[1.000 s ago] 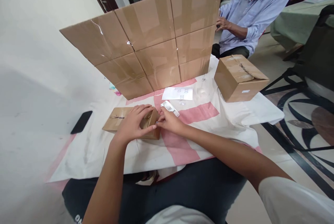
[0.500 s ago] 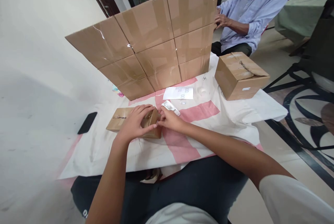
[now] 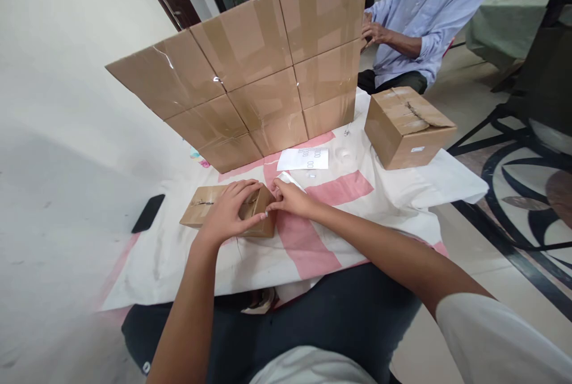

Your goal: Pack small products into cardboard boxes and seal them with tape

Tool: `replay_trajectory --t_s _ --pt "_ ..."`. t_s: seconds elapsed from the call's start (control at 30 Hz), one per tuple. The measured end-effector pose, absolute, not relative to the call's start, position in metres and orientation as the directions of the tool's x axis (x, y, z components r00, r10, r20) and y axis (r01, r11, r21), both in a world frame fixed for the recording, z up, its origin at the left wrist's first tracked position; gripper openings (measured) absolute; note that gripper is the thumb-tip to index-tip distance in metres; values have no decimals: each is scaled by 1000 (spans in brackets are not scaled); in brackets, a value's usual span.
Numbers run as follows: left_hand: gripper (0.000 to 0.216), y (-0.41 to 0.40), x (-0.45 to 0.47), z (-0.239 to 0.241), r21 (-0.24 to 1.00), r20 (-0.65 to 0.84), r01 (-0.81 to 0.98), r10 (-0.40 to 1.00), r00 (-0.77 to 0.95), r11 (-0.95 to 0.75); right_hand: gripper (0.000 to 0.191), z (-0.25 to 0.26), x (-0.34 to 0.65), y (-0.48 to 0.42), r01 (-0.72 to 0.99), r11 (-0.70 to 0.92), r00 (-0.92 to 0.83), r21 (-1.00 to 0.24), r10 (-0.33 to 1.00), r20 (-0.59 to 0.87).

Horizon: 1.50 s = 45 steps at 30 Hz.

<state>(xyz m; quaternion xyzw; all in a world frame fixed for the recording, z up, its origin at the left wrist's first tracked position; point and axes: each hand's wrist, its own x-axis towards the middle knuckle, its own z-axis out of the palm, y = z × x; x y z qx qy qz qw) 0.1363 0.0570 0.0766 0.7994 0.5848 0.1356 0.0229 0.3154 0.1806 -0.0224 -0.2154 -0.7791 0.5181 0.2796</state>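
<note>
A small brown cardboard box (image 3: 203, 212) lies on the white and pink cloth (image 3: 313, 247) in front of me. My left hand (image 3: 230, 212) rests on top of its right end, fingers curled over the edge and gripping it. My right hand (image 3: 291, 199) is at the box's right end, fingers pinched together against the flap; what they pinch is hidden. A small silvery packet (image 3: 292, 180) lies just behind my right hand, partly covered by it.
A wall of stacked taped cartons (image 3: 250, 74) stands behind. A single carton (image 3: 409, 127) sits at the right, a printed paper sheet (image 3: 304, 159) in the middle, a black phone (image 3: 148, 213) at the left. Another person in a blue shirt (image 3: 420, 14) sits beyond.
My right hand has shifted slightly up along the box's right end and now covers more of the silvery packet. My left hand stays on the box. The camera has drifted a little.
</note>
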Motion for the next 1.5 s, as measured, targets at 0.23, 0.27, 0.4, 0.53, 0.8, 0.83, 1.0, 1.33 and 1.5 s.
replay_trajectory --t_s 0.23,0.27,0.4,0.53,0.8,0.83,1.0,1.33,1.5 --pt "63 57 137 78 216 188 926 944 272 -310 48 -22 318 180 89 424 -805 -901 563 185" --pt "63 57 137 78 217 186 925 943 276 -313 52 -21 318 179 103 439 -817 -893 549 175" --pt "63 58 137 78 216 189 924 942 278 -316 48 -22 318 178 184 463 -777 -867 609 160" --pt "62 59 137 78 223 179 922 943 280 -316 35 -19 321 177 180 514 -797 -839 576 182" --pt "61 59 138 80 220 184 922 942 281 -318 11 -15 322 178 168 544 -769 -822 594 236" --pt "61 59 138 80 221 186 921 941 282 -320 11 -14 322 179 161 549 -767 -820 592 246" --pt "60 60 133 77 226 214 908 928 306 -352 66 -7 324 165 113 636 -775 -763 538 333" --pt "46 46 120 72 241 332 866 876 350 -438 154 -35 303 91 275 510 -677 -815 705 212" --pt "30 29 122 65 230 589 840 758 281 -490 148 -45 306 58 314 488 -510 -814 810 289"
